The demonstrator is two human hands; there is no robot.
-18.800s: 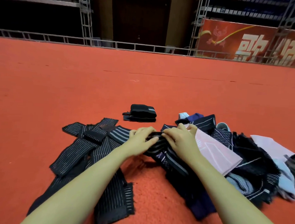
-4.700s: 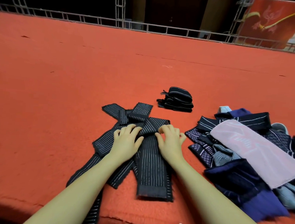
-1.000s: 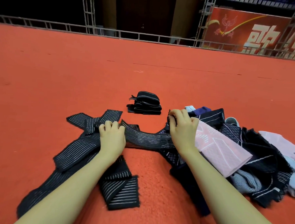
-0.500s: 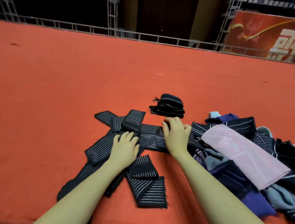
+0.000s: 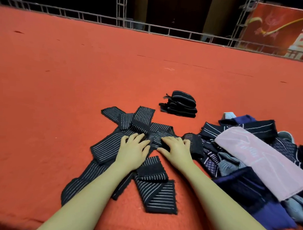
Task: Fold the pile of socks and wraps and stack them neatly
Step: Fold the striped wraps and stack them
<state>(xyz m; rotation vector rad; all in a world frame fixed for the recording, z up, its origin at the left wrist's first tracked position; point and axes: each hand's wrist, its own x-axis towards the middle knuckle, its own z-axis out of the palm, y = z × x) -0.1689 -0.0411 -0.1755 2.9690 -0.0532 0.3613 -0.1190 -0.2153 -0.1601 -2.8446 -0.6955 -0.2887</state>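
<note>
While we kneel over the red carpet, our left hand lies flat, fingers spread, on the dark striped wrap, and our right hand presses down beside it with fingers slightly bent on a folded section of the same wrap. We cannot tell whether the right fingers actually pinch the cloth or only press it. The wrap sprawls in crossing bands from the far left, under both our hands, to a doubled-over end near our left forearm. Just beyond, well apart from the loose cloth, sits a small stack of folded dark wraps. To our right lies the unsorted pile: a pale pink cloth on top, dark striped pieces, a checked one, grey socks and a blue-purple cloth at the near edge. The carpet covers the whole floor up to a metal truss rail. Behind the rail the room is dark, with a red banner at far right.
</note>
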